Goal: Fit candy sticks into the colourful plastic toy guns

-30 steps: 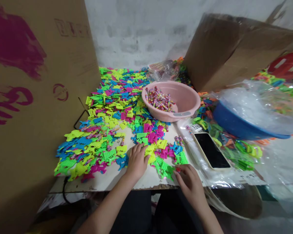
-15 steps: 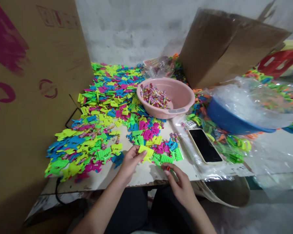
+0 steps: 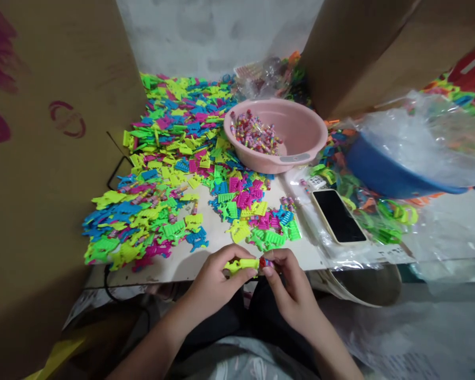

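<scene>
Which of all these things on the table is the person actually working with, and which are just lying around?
In use:
left hand holding a yellow plastic piece
right hand holding a small wrapped candy against it
heap of coloured plastic pieces
pink basin of candies

Lying about:
phone
blue basin under plastic film
cardboard boxes

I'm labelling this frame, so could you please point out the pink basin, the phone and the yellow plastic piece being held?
pink basin point(image 3: 301, 138), head view, bare inner wall on the right.
phone point(image 3: 338, 215), head view, middle of the dark screen.
yellow plastic piece point(image 3: 243, 264), head view, its middle, between the fingers.
</scene>
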{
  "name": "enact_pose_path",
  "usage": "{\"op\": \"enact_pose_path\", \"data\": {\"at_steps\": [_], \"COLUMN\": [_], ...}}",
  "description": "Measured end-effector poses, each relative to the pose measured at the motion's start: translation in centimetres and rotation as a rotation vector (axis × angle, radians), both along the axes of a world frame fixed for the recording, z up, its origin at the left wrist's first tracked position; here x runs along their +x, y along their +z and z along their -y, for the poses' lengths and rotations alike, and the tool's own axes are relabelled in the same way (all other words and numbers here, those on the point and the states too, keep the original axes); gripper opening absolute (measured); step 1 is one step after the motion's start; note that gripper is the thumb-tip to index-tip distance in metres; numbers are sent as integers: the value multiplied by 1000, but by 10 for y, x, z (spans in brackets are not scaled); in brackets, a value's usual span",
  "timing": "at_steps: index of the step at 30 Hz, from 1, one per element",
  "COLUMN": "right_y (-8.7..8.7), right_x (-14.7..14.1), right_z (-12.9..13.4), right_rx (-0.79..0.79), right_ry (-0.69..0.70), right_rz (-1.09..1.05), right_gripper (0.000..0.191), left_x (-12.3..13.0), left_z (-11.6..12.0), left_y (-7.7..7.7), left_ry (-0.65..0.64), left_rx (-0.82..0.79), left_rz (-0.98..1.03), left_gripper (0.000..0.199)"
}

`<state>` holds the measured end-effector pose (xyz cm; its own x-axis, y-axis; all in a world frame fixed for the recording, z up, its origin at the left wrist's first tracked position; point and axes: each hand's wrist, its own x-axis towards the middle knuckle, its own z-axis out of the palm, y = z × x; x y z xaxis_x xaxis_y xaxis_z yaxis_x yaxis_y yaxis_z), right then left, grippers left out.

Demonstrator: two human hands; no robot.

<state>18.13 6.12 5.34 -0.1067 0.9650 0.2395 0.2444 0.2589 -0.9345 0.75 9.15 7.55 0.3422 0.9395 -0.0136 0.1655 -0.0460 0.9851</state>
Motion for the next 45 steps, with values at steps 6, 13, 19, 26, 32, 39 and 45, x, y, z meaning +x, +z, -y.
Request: {"op": "enact_pose_path", "data": {"at_steps": [6,13,19,26,32,39,45], "right_y": [11,10,23,22,-12,-25,-25], "right_x": [5,4,3,5,0,-10,-12], "right_z": [0,0,1,0,15,20,26], "right_rx": [-65,-77,-67,-105,28,188,-113], "right_ry": [84,82,169,354,266,106,175], "right_rz": [-17,-12,197,543,662,796,615], "right_gripper": [6,4,14,11,50,54,51], "left_x": [-5,-7,-11,-10,-4,-4,-5], "left_z": [-1,-3,1,11,20,24,33], "left_y": [4,11,12,-1,-26,-31,-35], "left_ry": [-61,-70,-76,-85,-10,-30,-31], "left_rx": [154,195,135,-175,-425,-589,-452], "left_rz": [-26,-117,-163,-150,-40,14,-24], "left_gripper": [4,5,6,10,23,36,25]}}
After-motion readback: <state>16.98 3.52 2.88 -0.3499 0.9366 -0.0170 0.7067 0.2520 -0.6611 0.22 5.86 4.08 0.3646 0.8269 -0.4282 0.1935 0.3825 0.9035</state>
